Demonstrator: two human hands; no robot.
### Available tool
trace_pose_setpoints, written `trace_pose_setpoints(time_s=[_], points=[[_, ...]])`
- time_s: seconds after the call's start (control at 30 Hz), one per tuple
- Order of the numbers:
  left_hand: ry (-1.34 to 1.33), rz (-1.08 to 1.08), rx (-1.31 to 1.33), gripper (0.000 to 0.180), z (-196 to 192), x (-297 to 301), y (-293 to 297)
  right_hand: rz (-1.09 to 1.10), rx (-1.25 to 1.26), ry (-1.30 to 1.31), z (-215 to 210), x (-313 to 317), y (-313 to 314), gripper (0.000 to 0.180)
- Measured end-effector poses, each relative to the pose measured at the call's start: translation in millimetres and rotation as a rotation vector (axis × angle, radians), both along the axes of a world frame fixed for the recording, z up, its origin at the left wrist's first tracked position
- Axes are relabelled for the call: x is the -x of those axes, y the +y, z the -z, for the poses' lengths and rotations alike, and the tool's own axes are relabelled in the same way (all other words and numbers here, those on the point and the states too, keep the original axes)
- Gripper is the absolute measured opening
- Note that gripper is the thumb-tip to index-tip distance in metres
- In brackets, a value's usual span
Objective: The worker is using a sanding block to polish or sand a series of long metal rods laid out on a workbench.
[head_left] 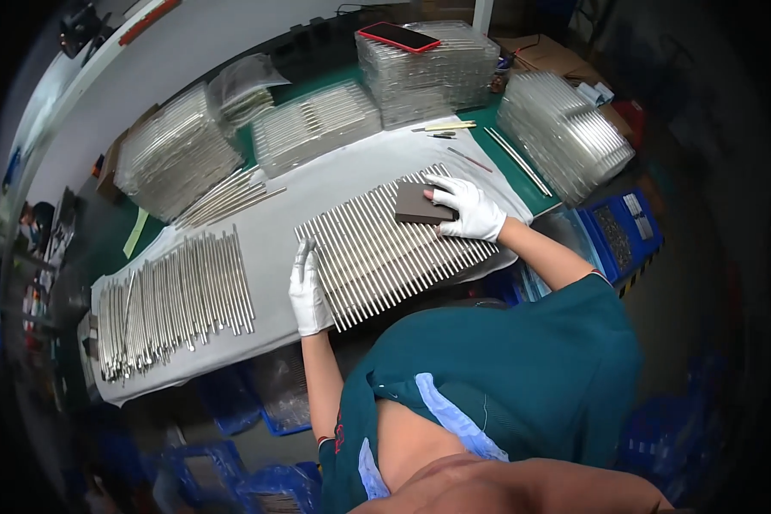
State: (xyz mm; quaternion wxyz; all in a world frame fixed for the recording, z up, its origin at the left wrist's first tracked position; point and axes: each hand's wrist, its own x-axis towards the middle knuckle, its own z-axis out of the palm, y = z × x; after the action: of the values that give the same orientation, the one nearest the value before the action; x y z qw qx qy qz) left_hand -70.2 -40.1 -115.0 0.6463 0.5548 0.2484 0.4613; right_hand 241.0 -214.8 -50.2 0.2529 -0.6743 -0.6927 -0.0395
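Note:
A row of slim silver metal rods (394, 248) lies side by side on the white cloth in front of me, evenly spaced. My right hand (469, 210), in a white glove with bare fingertips showing, grips a dark brown rectangular block (422, 204) that rests on top of the rods toward the right of the row. At the row's left end, my left hand (307, 291), also gloved, has its fingers stretched out along the outermost rod and holds nothing. A second, denser group of silver rods (176, 300) lies farther left on the cloth.
Clear plastic tray stacks (176, 158) line the table's back, one bearing a red-edged phone (399, 37). A few loose rods (227, 201) lie by the left stack. Thin tools (444, 127) sit behind the row. A blue bin (621, 227) stands right of the table.

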Motion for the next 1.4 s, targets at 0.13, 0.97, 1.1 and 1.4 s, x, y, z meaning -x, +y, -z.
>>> trace_pose_setpoints(time_s=[0.13,0.97,1.1,1.4], points=[[0.101,0.018,0.011,0.038,-21,-7,-17,0.020,0.026,-0.058,0,1,-6,0.069],[-0.186,0.011,0.207,0.052,-22,21,-4,-0.072,-0.119,0.105,9,2,3,0.064],[-0.127,-0.024,0.185,0.053,-22,23,-3,-0.060,-0.110,0.113,7,2,3,0.066],[-0.103,-0.100,0.242,0.052,-28,15,-6,-0.044,-0.104,0.104,9,1,3,0.069]])
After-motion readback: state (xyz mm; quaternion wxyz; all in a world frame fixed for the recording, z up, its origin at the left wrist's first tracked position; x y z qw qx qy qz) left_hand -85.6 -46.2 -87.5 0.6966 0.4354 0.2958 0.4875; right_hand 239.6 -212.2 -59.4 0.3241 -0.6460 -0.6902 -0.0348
